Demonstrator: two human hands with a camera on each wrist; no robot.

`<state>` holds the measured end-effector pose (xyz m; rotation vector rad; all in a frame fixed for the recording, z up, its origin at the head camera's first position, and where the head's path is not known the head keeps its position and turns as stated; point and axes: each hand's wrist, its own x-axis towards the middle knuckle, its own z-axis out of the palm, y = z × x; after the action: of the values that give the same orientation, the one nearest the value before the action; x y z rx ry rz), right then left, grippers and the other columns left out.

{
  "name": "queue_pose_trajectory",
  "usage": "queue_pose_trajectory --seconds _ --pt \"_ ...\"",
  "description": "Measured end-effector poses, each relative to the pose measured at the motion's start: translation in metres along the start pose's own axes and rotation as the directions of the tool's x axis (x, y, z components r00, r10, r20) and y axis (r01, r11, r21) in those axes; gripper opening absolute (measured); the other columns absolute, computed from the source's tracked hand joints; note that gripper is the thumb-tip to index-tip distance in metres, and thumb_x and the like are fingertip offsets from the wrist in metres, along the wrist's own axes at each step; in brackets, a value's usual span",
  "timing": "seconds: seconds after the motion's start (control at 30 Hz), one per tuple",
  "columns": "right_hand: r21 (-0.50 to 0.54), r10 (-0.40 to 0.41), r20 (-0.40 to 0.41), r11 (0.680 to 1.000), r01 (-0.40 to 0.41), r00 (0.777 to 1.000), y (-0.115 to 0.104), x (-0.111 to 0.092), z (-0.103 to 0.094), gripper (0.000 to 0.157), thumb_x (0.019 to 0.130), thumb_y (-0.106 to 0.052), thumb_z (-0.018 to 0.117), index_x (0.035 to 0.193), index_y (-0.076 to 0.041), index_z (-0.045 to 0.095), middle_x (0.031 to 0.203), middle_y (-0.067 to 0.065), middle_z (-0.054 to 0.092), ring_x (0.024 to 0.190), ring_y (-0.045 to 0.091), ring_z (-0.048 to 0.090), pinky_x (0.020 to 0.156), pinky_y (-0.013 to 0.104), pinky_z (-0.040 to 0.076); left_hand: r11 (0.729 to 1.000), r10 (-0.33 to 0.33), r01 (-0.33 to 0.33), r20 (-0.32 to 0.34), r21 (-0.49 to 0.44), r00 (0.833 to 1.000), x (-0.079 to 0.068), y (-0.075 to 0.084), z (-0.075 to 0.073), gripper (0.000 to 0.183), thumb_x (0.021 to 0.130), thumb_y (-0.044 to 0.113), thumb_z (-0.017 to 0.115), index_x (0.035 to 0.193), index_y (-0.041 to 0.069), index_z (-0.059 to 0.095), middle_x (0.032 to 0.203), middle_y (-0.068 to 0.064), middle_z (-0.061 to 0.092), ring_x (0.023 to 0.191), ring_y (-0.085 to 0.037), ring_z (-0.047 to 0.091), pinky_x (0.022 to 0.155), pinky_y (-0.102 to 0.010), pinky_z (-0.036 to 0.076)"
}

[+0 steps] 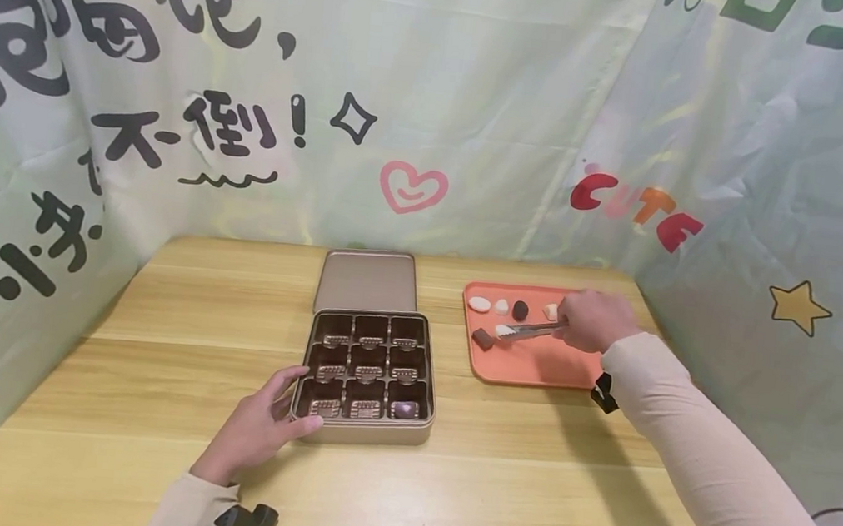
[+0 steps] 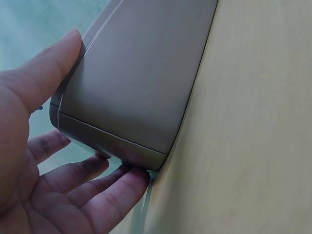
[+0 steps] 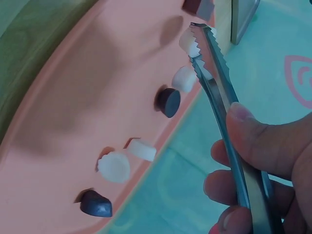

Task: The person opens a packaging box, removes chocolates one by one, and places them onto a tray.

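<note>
My left hand [image 1: 257,426] grips the near left corner of a brown tin box [image 1: 376,435]. In the left wrist view, its thumb lies on the box's rim and the fingers bend around the corner. A purple chocolate [image 1: 404,410] sits in the front right compartment. Over the orange tray [image 1: 532,371], my right hand [image 1: 597,320] holds metal tongs [image 3: 222,92] between thumb and fingers. A white chocolate [image 3: 187,43] is between the tong tips, its shadow falling on the tray. Close to it lies a brown block-shaped chocolate [image 1: 483,339].
Behind the box lies its lid [image 1: 367,283], top edge toward the curtain. Along the tray's far side are several more chocolates, among them a white oval one [image 1: 479,304] and a dark round one [image 1: 520,310]. A printed curtain [image 1: 478,134] encloses the wooden table [image 1: 181,342].
</note>
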<state>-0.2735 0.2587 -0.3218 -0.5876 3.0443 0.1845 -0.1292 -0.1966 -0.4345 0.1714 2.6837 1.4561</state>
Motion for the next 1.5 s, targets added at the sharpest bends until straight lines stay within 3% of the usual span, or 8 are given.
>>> queue_pose_trajectory --seconds 0.47,0.83,1.1,1.37,1.5 --pt "-0.01 0.023 0.032 1.0 -0.022 0.999 0.003 -0.002 0.003 0.022 0.084 -0.024 0.076 0.066 -0.021 0.064 0.062 -0.006 0.057 0.058 0.015 0.052 0.048 0.036 0.046 1.0 -0.004 0.004 0.003 0.009 1.0 -0.001 0.001 0.0 0.08 0.082 0.04 0.077 0.147 0.017 0.035 0.146 -0.03 0.035 0.125 -0.048 0.045 0.101 -0.054 0.043" --pt "-0.006 0.086 0.059 0.996 -0.086 0.995 0.004 -0.002 -0.001 0.02 0.084 -0.024 0.075 0.068 -0.018 0.066 0.062 -0.004 0.058 0.054 0.017 0.053 0.046 0.035 0.045 1.0 0.001 -0.002 0.008 0.018 1.0 -0.002 0.001 -0.001 0.079 0.083 0.04 0.076 0.146 0.017 0.036 0.146 -0.031 0.035 0.125 -0.049 0.045 0.1 -0.055 0.044" --pt "-0.01 0.058 0.0 0.998 -0.058 0.998 0.001 -0.003 -0.007 0.018 0.083 -0.024 0.075 0.068 -0.019 0.066 0.062 -0.004 0.057 0.056 0.016 0.052 0.046 0.035 0.045 1.0 -0.009 0.009 0.003 0.001 1.0 0.0 -0.002 0.0 0.082 0.08 0.041 0.078 0.147 0.018 0.036 0.144 -0.031 0.039 0.126 -0.047 0.045 0.101 -0.054 0.043" --pt "0.013 0.003 -0.035 1.0 -0.002 0.999 -0.015 -0.002 -0.016 0.009 0.083 -0.021 0.076 0.075 -0.02 0.071 0.067 -0.005 0.06 0.057 0.015 0.053 0.046 0.034 0.046 1.0 -0.012 0.011 0.01 0.012 1.0 0.0 0.001 -0.002 0.08 0.082 0.042 0.077 0.146 0.018 0.036 0.147 -0.03 0.035 0.127 -0.046 0.044 0.101 -0.053 0.042" --pt "-0.015 -0.03 -0.041 0.999 0.03 0.999 -0.023 -0.002 -0.019 0.013 0.083 -0.02 0.076 0.073 -0.02 0.068 0.065 -0.005 0.058 0.057 0.014 0.052 0.046 0.033 0.046 1.0 -0.007 0.006 0.017 0.004 1.0 -0.001 0.002 -0.002 0.079 0.083 0.04 0.076 0.146 0.017 0.036 0.149 -0.029 0.032 0.127 -0.047 0.044 0.101 -0.053 0.043"
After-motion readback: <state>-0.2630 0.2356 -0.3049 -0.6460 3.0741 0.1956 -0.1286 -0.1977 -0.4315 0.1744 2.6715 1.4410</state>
